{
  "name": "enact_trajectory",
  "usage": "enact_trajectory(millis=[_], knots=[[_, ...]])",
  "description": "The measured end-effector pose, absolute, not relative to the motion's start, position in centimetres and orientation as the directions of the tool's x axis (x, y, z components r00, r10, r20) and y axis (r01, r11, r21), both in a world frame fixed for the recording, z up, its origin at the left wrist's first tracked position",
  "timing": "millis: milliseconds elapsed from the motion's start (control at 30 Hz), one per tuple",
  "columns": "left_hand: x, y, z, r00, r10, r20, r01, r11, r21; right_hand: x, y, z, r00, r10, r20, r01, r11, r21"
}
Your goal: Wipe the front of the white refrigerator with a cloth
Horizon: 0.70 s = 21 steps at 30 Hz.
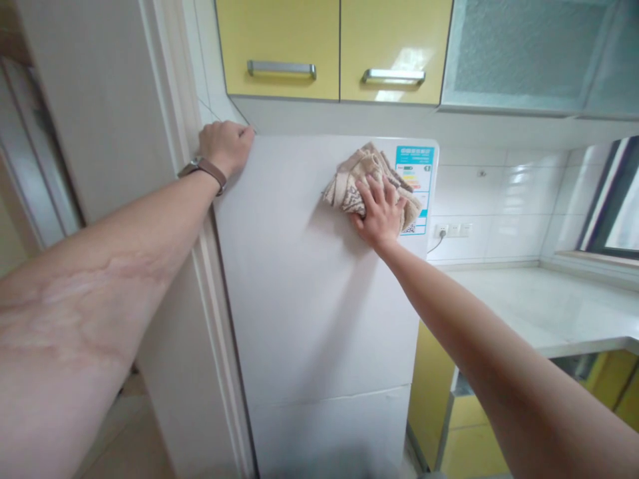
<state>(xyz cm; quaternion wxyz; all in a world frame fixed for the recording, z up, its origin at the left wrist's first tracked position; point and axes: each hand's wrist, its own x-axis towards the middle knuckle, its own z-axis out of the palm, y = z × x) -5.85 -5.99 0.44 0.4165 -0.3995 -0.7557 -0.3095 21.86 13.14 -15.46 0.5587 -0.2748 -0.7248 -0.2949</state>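
A folded beige-and-brown patterned cloth [344,189] lies against the upper door of a white refrigerator [299,279]. My right hand [380,211] presses on it with the fingers spread over its folds. The cloth covers part of a blue-and-white energy label [414,156] near the door's top right corner. My left hand [225,148], with a brown-strapped watch [204,171] at the wrist, is at the refrigerator's top left corner. Its fingers are curled over the edge, and their tips are hidden.
Yellow cupboards [282,33] with metal handles hang above the refrigerator, beside a frosted-glass cupboard [524,53]. A door frame [200,279] runs close along the left side. To the right are a white countertop [519,299], wall sockets [453,230] with a plugged-in cord, and a window [616,199].
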Motion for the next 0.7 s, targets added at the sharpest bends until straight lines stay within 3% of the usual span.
enact_trajectory(millis=[333, 700], knots=[[-5.23, -5.49, 0.53, -0.318, 0.307, 0.897, 0.872, 0.466, 0.149, 22.21, 12.57, -15.72, -0.272, 0.144, 0.952, 0.794, 0.592, 0.137], [-5.62, -5.24, 0.67, -0.309, 0.296, 0.904, 0.873, 0.465, 0.147, 22.24, 12.80, -15.99, -0.264, 0.112, 0.958, 0.781, 0.608, 0.144]])
